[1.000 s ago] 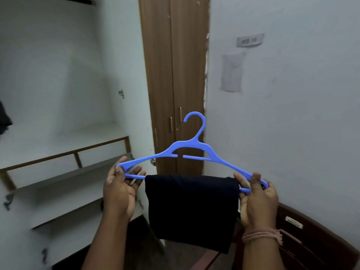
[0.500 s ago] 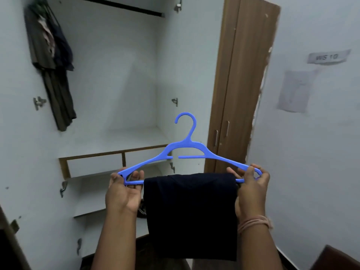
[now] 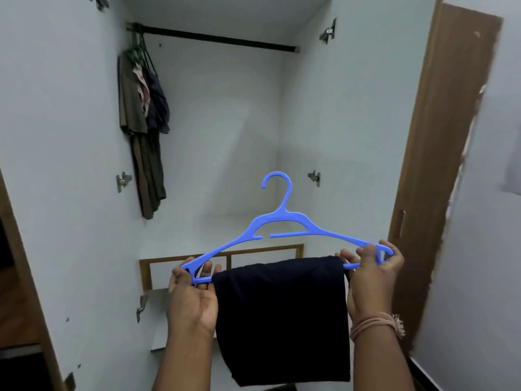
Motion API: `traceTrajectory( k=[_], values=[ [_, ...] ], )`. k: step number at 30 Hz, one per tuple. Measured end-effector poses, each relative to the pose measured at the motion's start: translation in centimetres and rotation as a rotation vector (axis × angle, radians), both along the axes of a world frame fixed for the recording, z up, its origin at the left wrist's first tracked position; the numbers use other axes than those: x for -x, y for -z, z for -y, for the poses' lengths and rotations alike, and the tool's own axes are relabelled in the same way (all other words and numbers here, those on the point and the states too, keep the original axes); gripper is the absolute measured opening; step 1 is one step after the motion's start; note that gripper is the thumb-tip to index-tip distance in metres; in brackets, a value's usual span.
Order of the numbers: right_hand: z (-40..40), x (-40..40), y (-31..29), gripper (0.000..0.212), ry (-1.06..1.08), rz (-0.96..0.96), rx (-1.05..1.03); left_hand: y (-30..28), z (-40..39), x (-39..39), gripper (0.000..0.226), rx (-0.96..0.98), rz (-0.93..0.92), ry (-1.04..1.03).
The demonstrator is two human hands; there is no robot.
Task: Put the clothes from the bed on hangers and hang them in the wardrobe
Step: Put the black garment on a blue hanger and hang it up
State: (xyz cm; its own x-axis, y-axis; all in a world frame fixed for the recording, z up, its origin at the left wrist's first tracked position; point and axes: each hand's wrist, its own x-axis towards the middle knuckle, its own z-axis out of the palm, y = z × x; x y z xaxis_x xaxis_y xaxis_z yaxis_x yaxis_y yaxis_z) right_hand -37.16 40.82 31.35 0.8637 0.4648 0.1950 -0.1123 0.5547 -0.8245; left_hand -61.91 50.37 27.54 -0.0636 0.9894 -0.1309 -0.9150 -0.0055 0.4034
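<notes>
Middle of the blue hanger point(image 3: 284, 221)'s bottom bar hidden under the folded dark garment point(image 3: 282, 320), both forearms cut off by the bottom edge, paper on the right wall point(image 3: 511, 176) cut by the right edge and blurred, hung clothes point(image 3: 143, 131) bunched together at far left, number unclear.

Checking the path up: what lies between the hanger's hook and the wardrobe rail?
Nothing: in the head view only bare back wall separates the blue hanger from the rail.

Blue hanger point(image 3: 284, 231) carrying dark folded garment point(image 3: 282, 314), facing open wardrobe point(image 3: 307, 114).
Hook pointing up; garment draping over bottom bar; clothes point(image 3: 143, 131) hanging at rail's point(image 3: 220, 38) left end.
</notes>
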Motion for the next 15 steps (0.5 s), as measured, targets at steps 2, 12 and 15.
traceTrajectory(
  k=[2, 12, 15],
  values=[
    [-2.6, 0.2, 0.3, 0.027, -0.012, 0.006, 0.047, -0.2, -1.5, 0.6, 0.019, -0.002, -0.017, -0.035],
    [-18.2, -1.4, 2.1, 0.047, -0.229, 0.040, 0.158, -1.9, -11.1, 1.2, 0.022, -0.058, -0.095, -0.171],
    [-23.3, -2.2, 1.4, 0.062, -0.302, 0.043, 0.188, -3.8, -14.6, 0.4, 0.026, -0.065, -0.115, -0.230]
  ],
)
